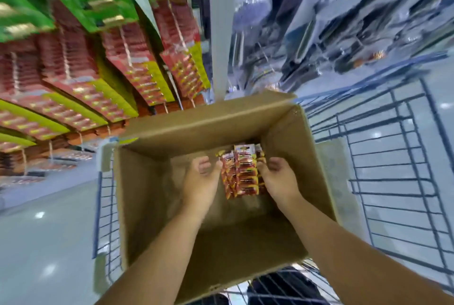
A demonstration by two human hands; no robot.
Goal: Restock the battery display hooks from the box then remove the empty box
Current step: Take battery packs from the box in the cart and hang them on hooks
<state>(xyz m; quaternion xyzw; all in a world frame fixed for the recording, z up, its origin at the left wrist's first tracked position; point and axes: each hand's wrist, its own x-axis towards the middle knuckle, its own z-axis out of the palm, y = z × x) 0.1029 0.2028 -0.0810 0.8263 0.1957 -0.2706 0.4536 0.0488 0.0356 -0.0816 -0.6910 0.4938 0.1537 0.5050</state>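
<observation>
A shop aisle: hanging battery packs (105,78) on display beside a wire trolley (403,182).

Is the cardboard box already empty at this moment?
No: a stack of red battery packs still stands inside the cardboard box, held between the left hand and the right hand.

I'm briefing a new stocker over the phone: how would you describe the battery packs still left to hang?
Find the open cardboard box sitting in the wire cart. At its bottom, towards the far wall, lies a bundle of red battery packs, with the left hand and right hand on either side. It is the box's only visible contents.
</observation>
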